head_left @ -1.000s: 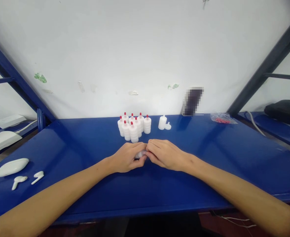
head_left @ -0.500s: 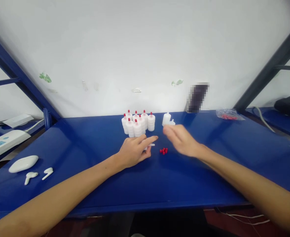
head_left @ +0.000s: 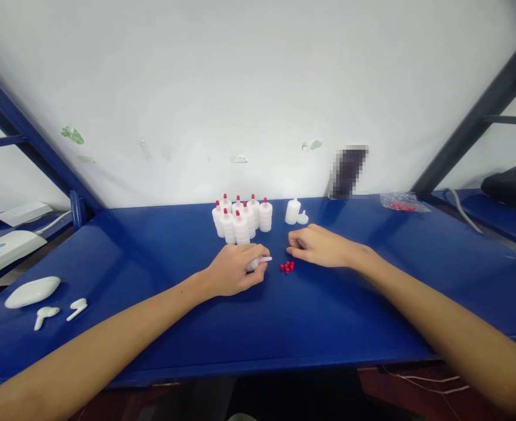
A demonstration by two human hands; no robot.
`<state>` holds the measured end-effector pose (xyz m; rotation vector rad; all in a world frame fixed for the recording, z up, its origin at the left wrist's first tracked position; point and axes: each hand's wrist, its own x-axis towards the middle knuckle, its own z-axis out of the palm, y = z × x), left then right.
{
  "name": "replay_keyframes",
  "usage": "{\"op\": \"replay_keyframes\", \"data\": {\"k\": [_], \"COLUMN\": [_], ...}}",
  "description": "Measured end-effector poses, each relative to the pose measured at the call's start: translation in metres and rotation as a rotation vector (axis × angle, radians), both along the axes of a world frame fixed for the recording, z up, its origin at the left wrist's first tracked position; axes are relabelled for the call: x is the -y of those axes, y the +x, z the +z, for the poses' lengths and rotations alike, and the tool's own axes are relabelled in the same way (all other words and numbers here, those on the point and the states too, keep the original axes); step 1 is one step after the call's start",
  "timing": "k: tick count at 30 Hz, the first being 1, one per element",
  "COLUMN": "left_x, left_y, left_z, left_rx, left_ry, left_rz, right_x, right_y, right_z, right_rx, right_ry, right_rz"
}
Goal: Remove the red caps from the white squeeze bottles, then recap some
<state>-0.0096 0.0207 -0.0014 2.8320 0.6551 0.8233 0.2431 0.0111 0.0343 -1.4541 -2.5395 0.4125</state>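
Note:
My left hand (head_left: 236,269) is closed round a small white squeeze bottle (head_left: 253,265), mostly hidden by the fingers, lying tilted with its bare pointed nozzle (head_left: 265,259) to the right. Just right of the nozzle, several small red caps (head_left: 287,267) lie in a loose cluster. My right hand (head_left: 317,244) hovers beyond and to the right of these caps, fingers curled, thumb and fingertips apart, with nothing visible between them. Behind my left hand, several white bottles with red tips (head_left: 242,228) stand grouped. An uncapped white bottle (head_left: 292,211) stands further right, beside a loose white nozzle top (head_left: 302,217).
A clear bag of red caps (head_left: 402,204) lies at the back right of the blue table (head_left: 328,327). White earbuds (head_left: 77,308) and their case (head_left: 33,292) are at the left, near a white power strip (head_left: 7,248). A blurred dark object (head_left: 349,172) leans against the wall.
My right hand has come down and nearer to the red caps, its curled fingers loosening. My left index finger, stretched out before, now bends round the bottle near its nozzle. The view has shifted slightly.

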Motion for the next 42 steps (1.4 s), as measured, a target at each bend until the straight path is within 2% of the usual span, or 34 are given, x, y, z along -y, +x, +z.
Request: {"op": "replay_keyframes", "data": {"k": [4,14,20,24,28,32,35,38,40,42], "left_x": [0.0,-0.001,-0.001,-0.001,0.0,-0.001,-0.002,-0.001,-0.001,-0.001], "left_y": [0.001,0.0,0.001,0.0,-0.001,-0.002,-0.002,-0.003,-0.004,-0.005], "left_z": [0.001,0.0,0.0,0.002,0.003,0.003,0.003,0.004,0.004,0.004], "left_rx": [-0.01,-0.026,-0.036,-0.076,-0.095,-0.088,-0.045,-0.021,-0.008,0.028], "left_ry": [0.0,-0.013,-0.024,-0.079,-0.154,-0.204,-0.215,-0.204,-0.186,-0.162], "left_rz": [-0.008,0.003,0.008,0.028,0.018,0.031,0.022,-0.018,-0.058,-0.085], "right_x": [0.0,0.001,0.001,0.004,0.016,0.022,0.013,-0.007,-0.022,-0.034], "right_y": [0.002,0.002,0.002,-0.004,-0.019,-0.028,-0.019,0.003,0.02,0.033], "right_z": [0.0,0.0,0.0,0.0,-0.003,-0.009,-0.012,-0.014,-0.015,-0.017], "right_rx": [-0.002,-0.041,-0.19,-0.305,-0.416,-0.434,-0.542,-0.661,-0.645,-0.563], "right_ry": [-0.036,-0.036,-0.138,-0.108,-0.09,0.01,0.21,0.482,0.58,0.593], "right_rz": [-0.008,0.113,0.176,0.139,0.181,0.21,0.08,-0.198,-0.392,-0.547]}}
